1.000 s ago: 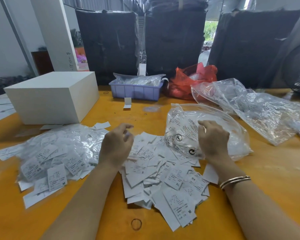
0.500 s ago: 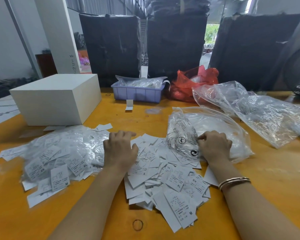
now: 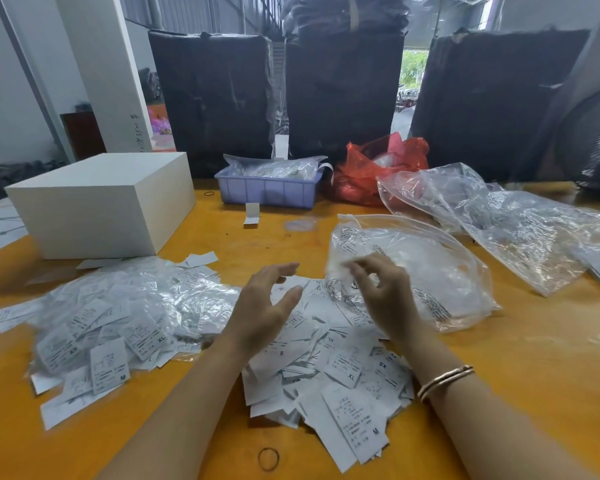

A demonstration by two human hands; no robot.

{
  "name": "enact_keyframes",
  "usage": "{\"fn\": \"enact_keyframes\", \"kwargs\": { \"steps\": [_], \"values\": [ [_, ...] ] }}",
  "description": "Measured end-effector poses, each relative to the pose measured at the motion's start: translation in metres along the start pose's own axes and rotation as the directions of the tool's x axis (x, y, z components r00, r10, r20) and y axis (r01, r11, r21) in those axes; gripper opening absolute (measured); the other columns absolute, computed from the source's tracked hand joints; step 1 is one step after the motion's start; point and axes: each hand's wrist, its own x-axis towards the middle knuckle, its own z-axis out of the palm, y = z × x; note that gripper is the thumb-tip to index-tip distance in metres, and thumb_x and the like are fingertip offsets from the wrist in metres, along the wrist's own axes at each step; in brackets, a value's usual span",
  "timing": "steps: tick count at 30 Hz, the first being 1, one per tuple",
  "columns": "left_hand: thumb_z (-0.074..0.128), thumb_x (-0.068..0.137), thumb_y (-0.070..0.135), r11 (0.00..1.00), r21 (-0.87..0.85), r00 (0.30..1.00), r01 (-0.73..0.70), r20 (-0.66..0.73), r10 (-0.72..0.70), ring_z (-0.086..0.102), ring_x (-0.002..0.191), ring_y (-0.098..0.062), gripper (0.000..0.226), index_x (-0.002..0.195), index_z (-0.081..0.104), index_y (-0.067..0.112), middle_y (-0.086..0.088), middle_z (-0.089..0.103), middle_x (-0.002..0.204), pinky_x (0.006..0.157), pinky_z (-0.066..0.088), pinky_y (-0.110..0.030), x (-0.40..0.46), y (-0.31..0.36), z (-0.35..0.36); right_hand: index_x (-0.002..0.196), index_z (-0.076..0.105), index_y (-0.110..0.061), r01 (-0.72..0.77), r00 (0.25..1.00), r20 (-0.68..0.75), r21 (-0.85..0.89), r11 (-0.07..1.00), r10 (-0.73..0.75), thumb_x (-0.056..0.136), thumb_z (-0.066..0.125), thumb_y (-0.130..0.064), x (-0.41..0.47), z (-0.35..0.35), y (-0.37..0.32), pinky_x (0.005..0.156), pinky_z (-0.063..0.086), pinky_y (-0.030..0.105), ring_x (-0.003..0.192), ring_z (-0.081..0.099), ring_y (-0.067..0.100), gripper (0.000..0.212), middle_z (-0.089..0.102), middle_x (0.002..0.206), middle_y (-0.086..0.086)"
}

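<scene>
Right hand (image 3: 385, 292): grip was closed in a pinch, thumb against curled fingers, on the near-left edge of the clear plastic bag (image 3: 430, 265). That spot was motion-blurred, so the pinch was judged rather than cleanly seen.

Left hand (image 3: 264, 306): grip was spread, fingers relaxed, nothing held. It was poised above the pile of size labels (image 3: 343, 368), palm turned inward.

Change vs half a second earlier: both hands had been down, left pressed flat on the labels, right bunched on the bag edge at desk level. Both were now raised, and the bag edge had been drawn up with the right hand. No label was seen carried up by the left.

Reading: the bag mouth was probably being found and opened so labels could be loaded. Loading itself was not judged to have begun. Bag contents could not be made out through the film.

Location: the bag lay on the orange desk (image 3: 534, 375) just right of the pile, its near edge overlapping the labels. A second label heap under crumpled film (image 3: 118, 306) lay to the left, untouched. Farther out were noted a white box (image 3: 101, 202), a blue tray (image 3: 267, 192), a red bag (image 3: 378, 168), more clear bags (image 3: 516, 230) and a rubber band (image 3: 268, 459) at the near edge.
</scene>
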Motion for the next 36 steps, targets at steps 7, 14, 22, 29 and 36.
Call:
{"fn": "enact_keyframes", "kwargs": {
  "steps": [7,14,22,29,36],
  "values": [
    [0.067,0.086,0.018,0.907,-0.387,0.986,0.168,0.055,-0.159,0.065,0.089,-0.011,0.008,0.093,0.069,0.021,0.003,0.071,0.088,0.078,0.05,-0.018,0.002,0.003,0.001,0.089,0.069,-0.011,-0.317,0.916,0.371,0.431,0.845,0.154,0.093,0.051,-0.004,-0.008,0.014,-0.028,0.071,0.048,0.033,0.069,0.057,0.009,0.02,0.064,0.072,0.006],
    [0.067,0.085,0.013,0.8,-0.56,0.942,0.213,-0.101,-0.321,0.068,0.08,-0.01,0.007,0.089,0.06,0.013,-0.003,0.074,0.086,0.06,0.048,-0.011,0.005,0.003,-0.003,0.125,0.057,-0.017,-0.056,0.875,0.469,-0.152,0.987,0.121,0.094,0.051,-0.029,-0.011,0.025,-0.017,0.096,0.036,0.032,0.11,0.05,0.017,0.034,0.058,0.12,0.0],
    [0.061,0.089,0.008,0.801,-0.562,0.911,0.206,-0.189,-0.367,0.061,0.067,0.007,0.015,0.089,0.066,0.022,0.009,0.071,0.08,0.056,0.043,-0.005,0.007,-0.004,-0.002,0.111,0.064,-0.027,-0.017,0.854,0.496,-0.268,0.963,0.154,0.09,0.055,-0.039,-0.015,0.031,-0.01,0.091,0.025,0.031,0.114,0.045,0.015,0.026,0.055,0.12,-0.006],
    [0.057,0.092,0.011,0.801,-0.559,0.908,0.215,-0.187,-0.374,0.058,0.065,0.007,0.019,0.095,0.068,0.026,0.012,0.069,0.078,0.055,0.043,-0.006,0.007,-0.005,0.0,0.106,0.065,-0.011,-0.115,0.904,0.398,-0.129,0.985,0.157,0.087,0.059,-0.011,-0.013,0.026,-0.018,0.087,0.045,0.04,0.088,0.059,0.019,0.02,0.063,0.102,0.005],
    [0.069,0.083,0.012,0.76,-0.61,0.887,0.224,-0.194,-0.418,0.058,0.063,0.006,0.011,0.087,0.067,0.022,0.002,0.068,0.082,0.057,0.046,-0.009,0.008,-0.004,-0.001,0.099,0.057,-0.009,-0.044,0.873,0.467,-0.214,0.976,0.142,0.083,0.06,-0.019,-0.014,0.023,-0.019,0.07,0.041,0.028,0.078,0.051,0.019,0.018,0.043,0.1,-0.003]
  ]
}}
